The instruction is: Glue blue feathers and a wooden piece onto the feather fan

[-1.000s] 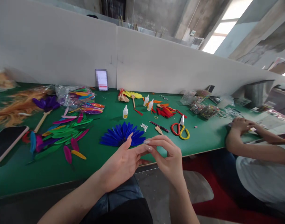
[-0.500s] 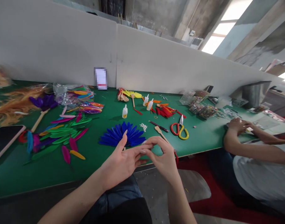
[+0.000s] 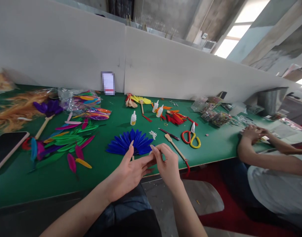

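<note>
My left hand [image 3: 131, 172] is held palm inward above the table's front edge, thumb raised and fingers stretched out. At its fingertips, my right hand [image 3: 169, 164] is closed in a pinch; anything between those fingers is too small or hidden to make out. Just beyond both hands lies a fan of blue feathers [image 3: 131, 142], its short handle partly covered by my left hand. Small white beads [image 3: 152, 134] form a little pile to the fan's right. A wooden stick with a paddle-shaped end [image 3: 175, 147] and a red cord lies beyond my right hand.
Scissors [image 3: 191, 136] and a dark pen [image 3: 168, 134] lie to the right. Behind the fan stands a glue bottle [image 3: 133, 118]. Loose colored feathers [image 3: 69, 138] and a phone [image 3: 9, 149] occupy the left. A co-worker's hands [image 3: 253, 133] are at far right.
My right hand has shifted slightly left and turned, its fingers curling more tightly at my left fingertips. The left hand stays nearly in place.
</note>
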A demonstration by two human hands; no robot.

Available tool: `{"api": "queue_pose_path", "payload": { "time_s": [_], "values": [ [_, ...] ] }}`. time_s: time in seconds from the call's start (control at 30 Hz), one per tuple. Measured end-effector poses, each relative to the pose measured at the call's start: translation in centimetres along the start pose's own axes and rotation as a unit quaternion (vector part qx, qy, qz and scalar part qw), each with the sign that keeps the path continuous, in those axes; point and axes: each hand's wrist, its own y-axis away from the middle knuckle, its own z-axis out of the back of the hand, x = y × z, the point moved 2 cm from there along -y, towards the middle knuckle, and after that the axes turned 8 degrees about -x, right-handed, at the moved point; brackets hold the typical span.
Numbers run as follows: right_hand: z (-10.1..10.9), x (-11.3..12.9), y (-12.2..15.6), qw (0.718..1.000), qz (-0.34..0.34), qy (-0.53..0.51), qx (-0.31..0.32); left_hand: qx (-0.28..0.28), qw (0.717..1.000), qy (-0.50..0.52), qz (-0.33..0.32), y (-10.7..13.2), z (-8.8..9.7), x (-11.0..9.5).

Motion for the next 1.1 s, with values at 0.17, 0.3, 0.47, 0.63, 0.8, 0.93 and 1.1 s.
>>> {"api": "queue_pose_path", "payload": {
  "time_s": [0.17,0.3,0.47,0.63,0.8,0.93,1.1],
  "values": [
    [-0.1,-0.2,0.0,0.999,0.006,0.008,-0.034,0.013,1.000,0.005,0.005,0.4,-0.2,-0.1],
    [1.1,-0.7,-0.2,0.993,-0.010,0.039,-0.113,0.021,1.000,0.013,0.009,1.0,0.0,-0.3],
    [3.3,-0.9,-0.2,0.988,-0.014,0.025,-0.150,0.011,1.000,0.021,0.006,1.6,0.3,-0.6],
    [2.7,-0.2,1.0,0.993,-0.110,-0.042,-0.014,-0.013,1.000,0.011,-0.005,1.8,0.5,-0.5],
    [-0.7,1.1,2.2,0.972,-0.174,-0.154,0.044,-0.012,0.997,-0.051,-0.060,1.3,0.3,0.9],
    [-2.4,1.3,2.3,0.965,-0.202,-0.168,-0.004,-0.026,0.993,-0.065,-0.095,1.0,0.4,1.9],
    [-1.5,1.4,2.6,0.967,-0.184,-0.175,0.029,-0.004,0.997,0.002,-0.080,1.5,0.5,1.5]
  ]
}}
